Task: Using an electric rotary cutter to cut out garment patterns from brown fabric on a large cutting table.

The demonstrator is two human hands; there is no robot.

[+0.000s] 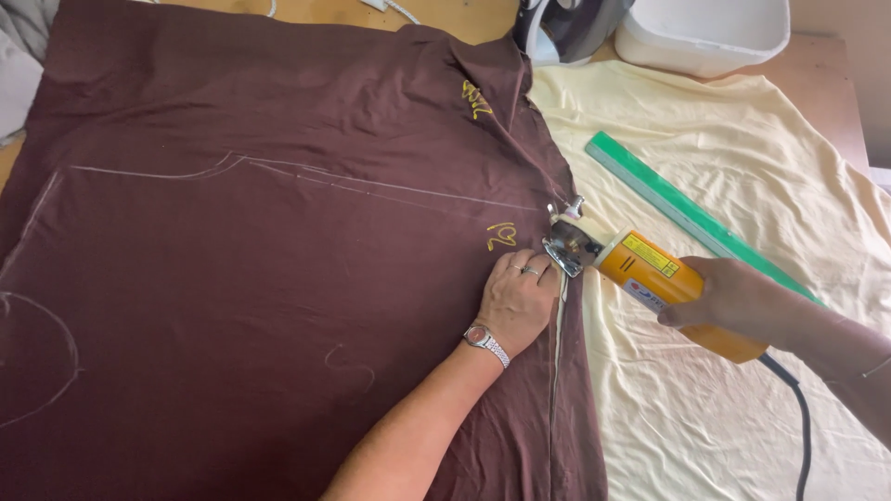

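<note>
Pressing flat and open on one brown cloth (260, 278) at centre frame, the left hand (518, 301) lies beside one yellow electric cutter (650, 278), which the right hand (742, 301) grasps. One green ruler (687, 218) crosses one pale yellow cloth (742, 417); the cutter's blade is hard to see.

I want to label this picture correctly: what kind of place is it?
Probably a tailoring or garment workshop: brown fabric marked with chalk lines covers the table, the right hand holds an electric fabric cutter, and a green ruler lies nearby.
</note>
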